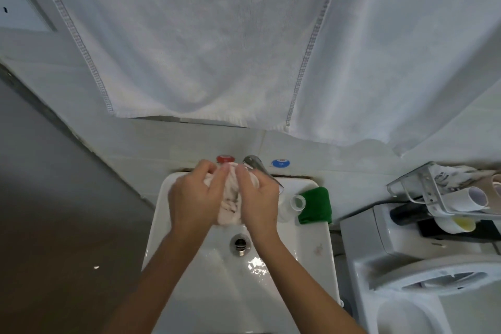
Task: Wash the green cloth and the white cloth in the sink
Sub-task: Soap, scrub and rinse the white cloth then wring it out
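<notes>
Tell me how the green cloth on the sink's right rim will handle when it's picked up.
The green cloth lies folded on the sink rim, so it will probably go floppy and unfold when lifted. It looks like soft fabric, likely light if dry. It sits beside a small clear cup, which a careless grab might tip.

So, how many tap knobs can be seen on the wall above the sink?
2. The red knob is left of the faucet spout, partly hidden behind the left hand. The blue knob is right of the spout, fully visible.
</notes>
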